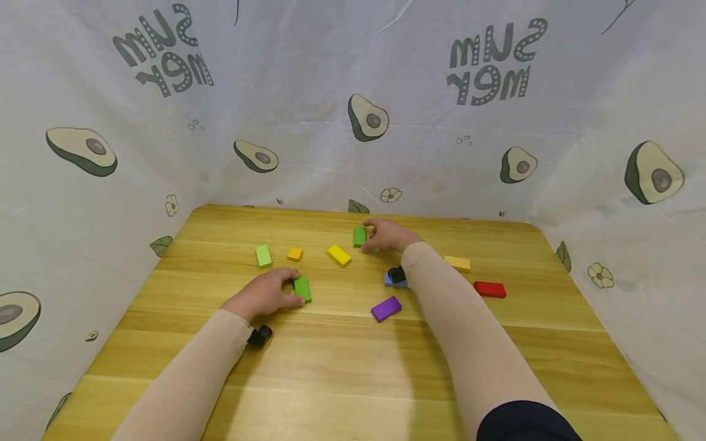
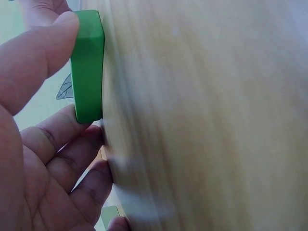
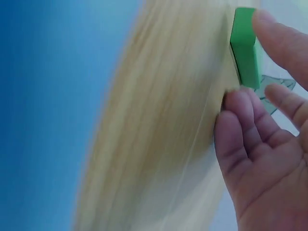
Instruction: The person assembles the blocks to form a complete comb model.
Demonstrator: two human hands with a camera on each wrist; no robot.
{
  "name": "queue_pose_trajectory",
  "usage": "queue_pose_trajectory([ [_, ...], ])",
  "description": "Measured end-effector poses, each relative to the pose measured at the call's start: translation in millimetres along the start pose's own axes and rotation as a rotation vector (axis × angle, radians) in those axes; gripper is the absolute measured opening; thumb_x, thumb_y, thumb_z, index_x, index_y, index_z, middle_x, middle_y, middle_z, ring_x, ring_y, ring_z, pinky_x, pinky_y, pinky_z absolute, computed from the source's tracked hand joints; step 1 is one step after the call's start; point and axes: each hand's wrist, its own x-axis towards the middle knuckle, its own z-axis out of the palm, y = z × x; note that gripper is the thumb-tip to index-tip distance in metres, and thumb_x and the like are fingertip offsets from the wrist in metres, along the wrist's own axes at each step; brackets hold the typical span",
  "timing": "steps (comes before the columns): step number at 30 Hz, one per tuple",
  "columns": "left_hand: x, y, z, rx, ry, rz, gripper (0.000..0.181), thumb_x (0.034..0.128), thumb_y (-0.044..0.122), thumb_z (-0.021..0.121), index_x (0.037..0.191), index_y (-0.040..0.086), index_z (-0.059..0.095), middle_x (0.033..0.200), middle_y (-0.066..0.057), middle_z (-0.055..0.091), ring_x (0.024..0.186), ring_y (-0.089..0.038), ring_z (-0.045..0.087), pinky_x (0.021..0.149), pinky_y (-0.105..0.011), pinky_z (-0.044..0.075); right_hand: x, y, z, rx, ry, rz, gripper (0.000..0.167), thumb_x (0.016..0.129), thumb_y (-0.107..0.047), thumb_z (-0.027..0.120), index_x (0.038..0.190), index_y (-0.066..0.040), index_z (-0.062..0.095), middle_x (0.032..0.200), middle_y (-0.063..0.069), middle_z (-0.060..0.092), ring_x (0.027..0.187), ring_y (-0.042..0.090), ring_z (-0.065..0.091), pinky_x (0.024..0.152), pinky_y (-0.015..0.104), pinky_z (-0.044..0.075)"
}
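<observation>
My left hand [image 1: 266,294] pinches a green block [image 1: 302,289] lengthwise on the wooden table. In the left wrist view, the thumb lies at one end of this green block [image 2: 87,67] and the index finger at the other. Farther back, my right hand [image 1: 388,235] is at a second green block [image 1: 360,237]. The right wrist view has its thumb against the near end of that block [image 3: 246,48], while the index finger stands a little apart from the far end. A yellow block [image 1: 339,255] lies between the hands, and a purple block [image 1: 386,309] lies nearer the front.
A light green block [image 1: 263,256] and a small orange block [image 1: 295,254] lie at the left. Partly behind the right forearm is a blue block [image 1: 394,280]. Right of that arm are a pale yellow block [image 1: 458,263] and a red block [image 1: 489,290]. A printed curtain [image 1: 309,79] surrounds the table [image 1: 331,380].
</observation>
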Motion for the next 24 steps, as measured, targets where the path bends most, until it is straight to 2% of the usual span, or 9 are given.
queue_pose_trajectory([
  [3, 0.4, -0.3, 0.4, 0.007, -0.001, 0.003, 0.071, 0.0946, 0.038, 0.08, 0.154, 0.01, 0.053, 0.164, -0.015, 0.047, 0.154, -0.04, 0.04, 0.125, -0.058, 0.033, -3.4, -2.4, 1.6, 0.001, 0.008, -0.039, 0.08, 0.095, -0.023, 0.08, 0.163, -0.014, 0.038, 0.148, 0.021, 0.053, 0.113, 0.029, 0.058, 0.084, 0.032, 0.055],
  [7, 0.9, -0.2, 0.3, 0.024, -0.001, 0.002, 0.071, 0.0948, 0.038, 0.08, 0.154, 0.01, 0.053, 0.164, -0.016, 0.047, 0.153, -0.04, 0.041, 0.124, -0.058, 0.034, -9.4, -11.5, 4.8, -0.074, 0.012, -0.116, 0.077, 0.096, -0.023, 0.079, 0.163, -0.019, 0.041, 0.154, 0.019, 0.051, 0.127, 0.034, 0.058, 0.092, 0.039, 0.057],
  [14, 0.1, 1.1, -0.8, 0.021, -0.004, -0.005, 0.072, 0.095, 0.038, 0.079, 0.155, 0.009, 0.052, 0.164, -0.016, 0.047, 0.154, -0.039, 0.04, 0.125, -0.057, 0.033, -13.3, -31.4, 17.8, -0.205, -0.073, -0.226, 0.074, 0.095, -0.023, 0.079, 0.161, -0.022, 0.046, 0.139, 0.013, 0.06, 0.11, 0.027, 0.058, 0.093, 0.037, 0.053],
  [19, 0.6, 0.9, -0.7, 0.025, -0.003, -0.009, 0.071, 0.0952, 0.038, 0.079, 0.155, 0.01, 0.052, 0.163, -0.016, 0.047, 0.154, -0.039, 0.04, 0.126, -0.057, 0.033, -15.0, -39.3, 25.2, -0.229, -0.11, -0.252, 0.078, 0.092, -0.022, 0.083, 0.161, -0.021, 0.046, 0.134, 0.012, 0.061, 0.108, 0.026, 0.057, 0.096, 0.037, 0.051],
  [24, 1.2, 0.8, -0.3, 0.024, -0.003, -0.003, 0.071, 0.0953, 0.038, 0.079, 0.154, 0.009, 0.053, 0.163, -0.016, 0.047, 0.154, -0.04, 0.04, 0.125, -0.058, 0.033, -15.4, -41.4, 31.4, -0.258, -0.136, -0.242, 0.08, 0.093, -0.021, 0.082, 0.163, -0.022, 0.042, 0.127, 0.009, 0.063, 0.107, 0.023, 0.057, 0.096, 0.035, 0.052],
])
